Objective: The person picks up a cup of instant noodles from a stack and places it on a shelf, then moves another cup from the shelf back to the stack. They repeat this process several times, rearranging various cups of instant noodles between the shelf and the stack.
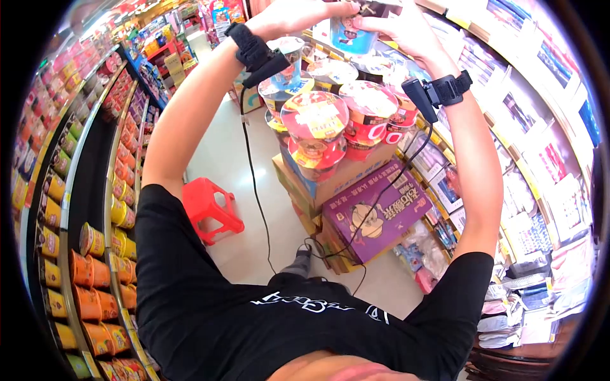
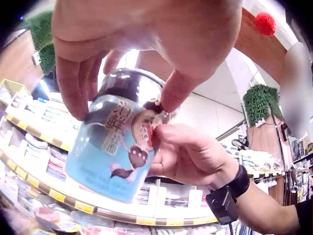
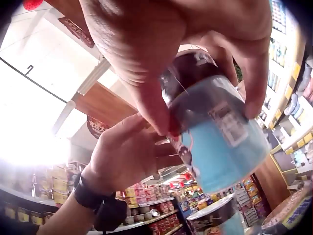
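Observation:
A blue cup with a dark upper band and clear film (image 1: 351, 39) is held up at the top of the head view. My left hand (image 2: 142, 29) grips it from above in the left wrist view, fingers round the far side, thumb on the printed front (image 2: 110, 152). My right hand (image 3: 171, 39) grips the same cup (image 3: 220, 147) in the right wrist view, with the thumb at the film near the band. Both thumbs are close together at the label. In the head view my left hand (image 1: 295, 16) and right hand (image 1: 406, 32) are on either side.
Stacked noodle cups (image 1: 314, 117) stand on cardboard boxes below the hands, beside a purple box (image 1: 378, 209). A red stool (image 1: 210, 206) is on the floor at left. Shelves of cups (image 1: 89, 273) line the left, goods shelves (image 1: 540, 209) the right. A black cable hangs from each wrist.

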### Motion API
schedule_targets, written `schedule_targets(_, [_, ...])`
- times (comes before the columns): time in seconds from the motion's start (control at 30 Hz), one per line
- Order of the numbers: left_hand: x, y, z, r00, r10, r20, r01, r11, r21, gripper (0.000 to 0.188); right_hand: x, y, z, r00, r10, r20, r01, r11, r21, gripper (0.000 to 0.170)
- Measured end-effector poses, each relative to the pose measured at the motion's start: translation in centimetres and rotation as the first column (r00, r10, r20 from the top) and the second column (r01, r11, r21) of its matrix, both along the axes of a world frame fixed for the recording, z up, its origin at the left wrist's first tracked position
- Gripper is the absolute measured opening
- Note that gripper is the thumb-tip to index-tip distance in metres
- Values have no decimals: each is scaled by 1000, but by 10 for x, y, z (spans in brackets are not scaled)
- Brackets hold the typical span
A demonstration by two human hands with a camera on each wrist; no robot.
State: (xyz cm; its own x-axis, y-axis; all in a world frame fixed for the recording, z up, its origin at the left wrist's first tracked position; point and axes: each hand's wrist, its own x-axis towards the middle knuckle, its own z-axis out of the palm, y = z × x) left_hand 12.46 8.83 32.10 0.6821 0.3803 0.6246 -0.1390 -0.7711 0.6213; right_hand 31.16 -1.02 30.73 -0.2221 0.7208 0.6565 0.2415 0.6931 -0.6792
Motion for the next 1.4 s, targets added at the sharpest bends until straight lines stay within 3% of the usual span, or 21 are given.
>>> schedule_targets(0.07, [-1,17,9,969,75,-234,-70,997,32,64,-4,15,1,998,-46,-36,47,999,25,37])
schedule_targets(0.1, [0,31,5,979,110,-174,-84,985,148,63,0,27,1,999,-41,6,41,999,0,41])
schedule_targets(0.2, [6,76,3,954,-178,-242,183,983,1,72,7,63,-4,997,-59,47,61,998,-33,47])
schedule_targets(0.23, [3,97,0,921,84,-379,-45,993,112,77,14,83,-7,911,-307,275,328,944,-33,59])
schedule_targets(0.27, [11,143,-22,939,7,-345,66,978,200,71,22,94,-13,722,-499,479,557,830,26,76])
schedule_targets(0.4, [-12,175,-34,880,153,-449,35,923,382,62,51,147,-54,685,-583,438,637,771,29,81])
schedule_targets(0.43, [-17,181,-35,853,152,-499,43,933,357,60,43,144,-54,701,-559,443,652,754,-79,87])
schedule_targets(0.47, [-23,185,-37,822,150,-549,49,943,330,57,41,146,-56,695,-563,447,659,747,-85,87])
schedule_targets(0.5, [-26,191,-40,772,67,-633,104,968,228,58,40,148,-59,695,-554,459,673,726,-143,88])
schedule_targets(0.53, [-30,192,-46,768,166,-619,118,913,391,66,40,151,-62,695,-543,471,683,703,-198,89])
schedule_targets(0.6, [-34,192,-60,761,246,-600,115,860,498,76,47,159,-69,666,-570,481,717,666,-205,89])
schedule_targets(0.63, [-33,191,-59,713,231,-662,95,904,418,86,53,163,-71,668,-589,454,727,648,-229,90])
schedule_targets(0.73, [-39,193,-57,711,148,-688,161,917,364,94,56,164,-66,673,-595,440,733,615,-290,93])
schedule_targets(0.8, [-39,192,-57,750,93,-655,202,911,361,91,77,172,-76,553,-686,472,827,518,-218,92])
schedule_targets(0.93, [-30,184,-48,721,158,-675,192,890,413,74,106,178,-81,493,-738,460,869,449,-210,91])
schedule_targets(1.1, [11,208,-41,830,99,-549,163,898,408,66,138,184,-93,427,-784,450,903,344,-258,90])
schedule_targets(1.23, [50,219,-52,863,89,-498,156,890,428,69,142,182,-95,395,-813,428,914,302,-270,88])
schedule_targets(1.3, [66,217,-56,850,93,-519,172,882,439,73,141,178,-92,459,-797,392,883,361,-299,89])
schedule_targets(1.4, [83,218,-67,846,33,-532,239,869,433,75,155,186,-100,430,-810,398,900,352,-256,89])
